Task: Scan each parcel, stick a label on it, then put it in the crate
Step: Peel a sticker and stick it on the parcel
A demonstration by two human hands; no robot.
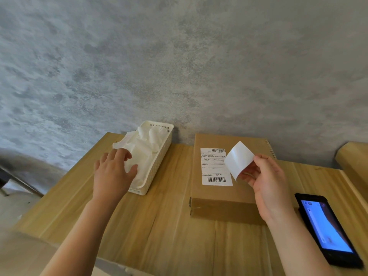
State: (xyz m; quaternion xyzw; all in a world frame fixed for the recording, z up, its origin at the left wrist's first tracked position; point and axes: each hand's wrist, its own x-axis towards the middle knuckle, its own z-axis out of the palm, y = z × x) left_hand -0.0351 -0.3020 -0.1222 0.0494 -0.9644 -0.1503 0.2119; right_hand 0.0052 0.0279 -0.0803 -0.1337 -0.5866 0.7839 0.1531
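At centre right, a flat brown cardboard parcel (229,176) lies on the wooden counter (159,226), long axis running toward the wall, its white barcoded shipping label (214,168) too small to read. The right hand (264,184) pinches a blank white label (239,159) above it; the left hand (113,172) fingers rest loosely spread on curled papers in a white plastic basket (157,166). A black handheld scanner (328,230) lies lower right.

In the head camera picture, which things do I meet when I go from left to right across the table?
Left hand → white basket → cardboard parcel → blank label → right hand → black handheld scanner.
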